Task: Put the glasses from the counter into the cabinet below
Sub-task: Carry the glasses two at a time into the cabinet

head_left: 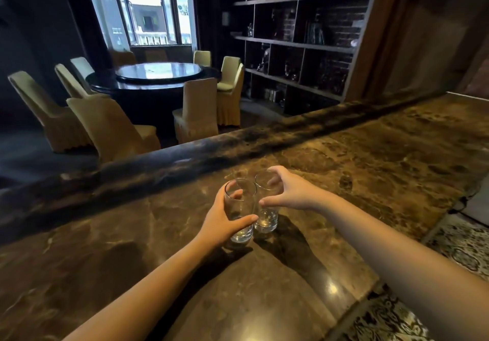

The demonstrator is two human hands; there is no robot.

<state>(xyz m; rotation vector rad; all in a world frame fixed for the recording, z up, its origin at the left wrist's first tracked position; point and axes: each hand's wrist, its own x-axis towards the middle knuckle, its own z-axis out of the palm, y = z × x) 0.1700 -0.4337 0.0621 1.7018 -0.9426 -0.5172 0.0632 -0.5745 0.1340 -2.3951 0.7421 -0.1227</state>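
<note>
Two clear tall glasses stand close together on the brown marble counter [370, 160]. My left hand [225, 221] is wrapped around the left glass [239, 208], thumb across its front. My right hand [288, 190] grips the right glass [266, 216] near its rim, fingers over the top. The two glasses almost touch. I cannot tell whether their bases rest on the counter or are slightly lifted. The cabinet below is hidden from view.
A raised dark ledge [185, 160] runs along the counter's far side. Beyond it are a round dining table [156, 76] with covered chairs and a wall shelf unit [299, 44]. Patterned floor [455, 240] shows at the right beside the counter's edge.
</note>
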